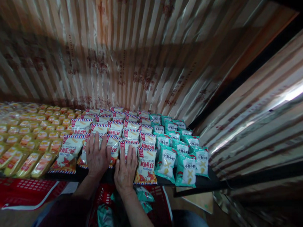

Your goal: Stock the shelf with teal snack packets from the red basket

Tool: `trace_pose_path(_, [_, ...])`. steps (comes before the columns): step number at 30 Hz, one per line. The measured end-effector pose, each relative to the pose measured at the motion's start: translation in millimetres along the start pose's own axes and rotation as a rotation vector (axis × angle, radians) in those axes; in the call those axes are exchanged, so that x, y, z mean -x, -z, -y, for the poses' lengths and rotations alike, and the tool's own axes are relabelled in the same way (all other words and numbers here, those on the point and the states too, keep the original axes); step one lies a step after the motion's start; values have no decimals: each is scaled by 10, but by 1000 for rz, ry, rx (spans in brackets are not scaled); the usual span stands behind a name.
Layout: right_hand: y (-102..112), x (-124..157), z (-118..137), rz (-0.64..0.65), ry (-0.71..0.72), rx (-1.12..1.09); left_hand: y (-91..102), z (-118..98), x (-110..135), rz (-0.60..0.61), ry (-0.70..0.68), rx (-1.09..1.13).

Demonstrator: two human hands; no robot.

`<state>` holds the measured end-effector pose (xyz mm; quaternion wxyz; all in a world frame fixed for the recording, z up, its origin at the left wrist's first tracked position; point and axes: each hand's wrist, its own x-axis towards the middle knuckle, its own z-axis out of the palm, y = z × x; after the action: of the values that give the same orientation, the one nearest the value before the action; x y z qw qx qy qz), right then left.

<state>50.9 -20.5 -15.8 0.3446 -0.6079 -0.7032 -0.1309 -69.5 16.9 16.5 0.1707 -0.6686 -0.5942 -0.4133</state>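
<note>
My left hand [97,158] lies flat over the front of some red, white and blue snack bags [113,144], its fingers stretched out. Beside it, my right hand [125,172] rests with extended fingers on another bag of the same kind, a little lower in the row. Both palms face the bags, and parts of the bags under them are hidden. Just right of my right hand stands a front snack bag [145,166] with a striped edge. Left of my left hand leans another striped bag [68,153].
Green-and-white snack bags [165,162] fill the right end of the black shelf [206,181]. Yellow packaged cakes [31,163] stand in rows at left. Below are a red basket [158,206] holding green bags [105,217] and another red basket [27,192]. Striped sheeting [109,55] covers the back.
</note>
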Motion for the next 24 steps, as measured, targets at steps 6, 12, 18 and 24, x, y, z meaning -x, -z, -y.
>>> trace_pose_path(6, [-20, 84, -76, -170, -16, -140, -26, -320, 245, 46, -228, 197])
trace_pose_path(12, [267, 185, -210, -172, 71, -139, -57, -456, 349, 88, -308, 258])
trace_pose_path(18, [488, 264, -447, -117, 1, -20, -49, -587, 400, 137, -378, 239])
trace_pose_path(24, [542, 366, -607, -47, -93, 75, -19, -728, 389, 197, -365, 253])
